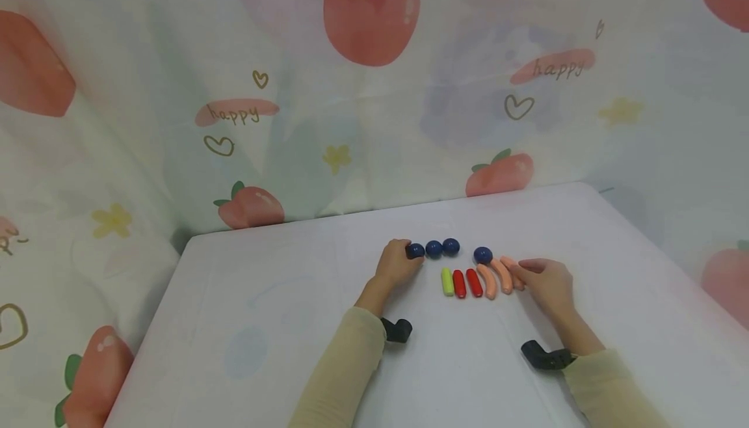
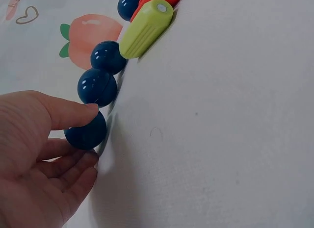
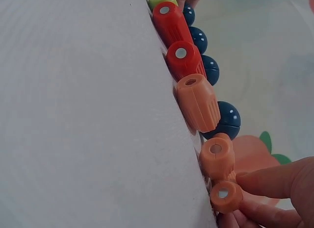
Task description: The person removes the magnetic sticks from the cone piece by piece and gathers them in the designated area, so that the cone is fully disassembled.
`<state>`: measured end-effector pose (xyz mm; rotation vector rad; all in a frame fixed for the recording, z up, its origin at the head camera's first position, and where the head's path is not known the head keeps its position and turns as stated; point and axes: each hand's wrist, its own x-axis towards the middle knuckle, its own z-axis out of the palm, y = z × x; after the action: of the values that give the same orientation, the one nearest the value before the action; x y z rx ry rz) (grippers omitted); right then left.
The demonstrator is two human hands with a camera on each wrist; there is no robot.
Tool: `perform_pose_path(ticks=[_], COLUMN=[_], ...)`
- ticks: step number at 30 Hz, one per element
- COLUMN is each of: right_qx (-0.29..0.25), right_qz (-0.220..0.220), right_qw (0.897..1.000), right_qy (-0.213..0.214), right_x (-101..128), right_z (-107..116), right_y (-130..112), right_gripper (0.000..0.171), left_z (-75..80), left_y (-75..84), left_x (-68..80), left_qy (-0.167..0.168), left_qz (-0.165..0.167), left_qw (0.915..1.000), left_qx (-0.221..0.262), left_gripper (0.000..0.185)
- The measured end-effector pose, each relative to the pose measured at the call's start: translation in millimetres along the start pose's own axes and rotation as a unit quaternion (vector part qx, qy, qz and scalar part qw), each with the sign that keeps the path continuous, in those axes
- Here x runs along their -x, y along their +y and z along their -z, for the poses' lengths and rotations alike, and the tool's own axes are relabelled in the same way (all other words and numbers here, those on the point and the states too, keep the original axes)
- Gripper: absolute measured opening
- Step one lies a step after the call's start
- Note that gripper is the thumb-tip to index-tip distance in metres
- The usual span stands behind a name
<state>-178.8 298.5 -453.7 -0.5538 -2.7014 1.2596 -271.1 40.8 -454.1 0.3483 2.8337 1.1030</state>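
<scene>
On the white table (image 1: 292,324) lie several dark blue balls and a row of short ridged cylinders. My left hand (image 1: 396,265) pinches the leftmost blue ball (image 1: 415,250) (image 2: 86,132) between thumb and fingers; two more blue balls (image 1: 434,249) (image 1: 450,246) lie right of it and another (image 1: 482,255) farther right. The row runs from a lime-green cylinder (image 1: 447,281) (image 2: 145,28), through two red ones (image 1: 459,283) (image 1: 474,282), to three orange ones (image 1: 488,281). My right hand (image 1: 547,283) pinches the rightmost orange cylinder (image 1: 510,267) (image 3: 225,196).
A strawberry-print cloth (image 1: 374,90) hangs behind and around the table. The table's back edge (image 1: 409,207) runs just beyond the balls. A black wrist mount sits on each forearm (image 1: 398,329) (image 1: 544,355).
</scene>
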Motion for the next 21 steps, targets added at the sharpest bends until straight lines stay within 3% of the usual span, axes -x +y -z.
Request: perform_pose_path(ticks=[7, 12, 16, 21], right_qx=[-0.001, -0.011, -0.008, 0.002], right_qz=[0.005, 0.013, 0.027, 0.011], right_qw=[1.0, 1.0, 0.999, 1.0], right_qy=[0.009, 0.013, 0.022, 0.003], right_x=[2, 4, 5, 13], right_z=[0, 0, 5, 27], right_y=[0, 1, 6, 20], right_gripper=[0.056, 0.05, 0.048, 0.055], left_z=[0.0, 8.7, 32.0, 73.9], left_y=[-2.5, -10.2, -29.8, -71.8], left_x=[-0.7, 10.7, 34.0, 80.1], left_qy=[0.006, 0.003, 0.028, 0.091], left_qz=[-0.018, 0.009, 0.032, 0.023], left_qw=[0.9995, 0.9998, 0.9987, 0.9914], left_qx=[-0.025, -0.019, 0.027, 0.091], left_gripper=[0.047, 0.052, 0.046, 0.029])
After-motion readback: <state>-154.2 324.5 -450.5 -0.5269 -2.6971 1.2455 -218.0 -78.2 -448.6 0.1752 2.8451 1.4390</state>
